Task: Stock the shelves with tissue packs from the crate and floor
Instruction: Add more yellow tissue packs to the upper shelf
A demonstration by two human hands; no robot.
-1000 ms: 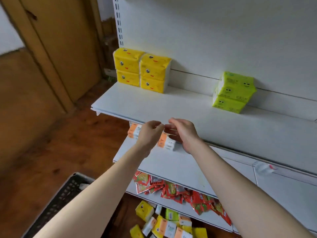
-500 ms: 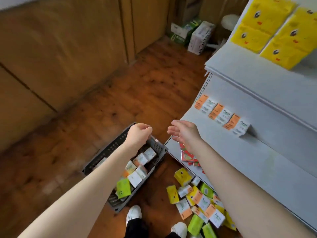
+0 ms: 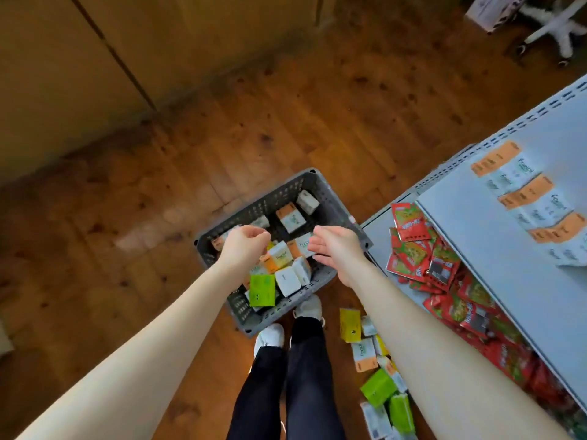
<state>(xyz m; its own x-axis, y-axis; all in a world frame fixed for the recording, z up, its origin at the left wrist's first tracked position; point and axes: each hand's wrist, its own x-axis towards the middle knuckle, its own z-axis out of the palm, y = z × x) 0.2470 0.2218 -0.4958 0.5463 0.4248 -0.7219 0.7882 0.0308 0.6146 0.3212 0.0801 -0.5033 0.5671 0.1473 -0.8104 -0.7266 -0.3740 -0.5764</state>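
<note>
Hovering above the grey crate (image 3: 279, 196), both hands were seen with nothing gripped. Left hand (image 3: 244, 247) was held over the crate's left half, fingers loosely curled downward, released. Right hand (image 3: 338, 250) was held over the crate's right side, palm turned left, fingers relaxed and slightly bent, released. The two hands were held apart, roughly level with each other.

Crate was set on the wooden floor (image 3: 286, 122), just beyond the white shoes (image 3: 306, 306). Loose tissue packs were piled inside it: orange-and-white packs (image 3: 290, 219) toward the far end, a green pack (image 3: 262, 290) at the near end. Whether either hand touched a pack could not be told from this angle.

More packs were scattered on the floor right of the legs: a yellow pack (image 3: 349, 325) farther off, a lime pack (image 3: 378, 387) nearer.

White shelf (image 3: 495, 249) was seen at right, with a row of shelved packs (image 3: 524, 198) laid along it. Red packets (image 3: 413, 249) were heaped on the lower level, beside the crate's right corner.
</note>
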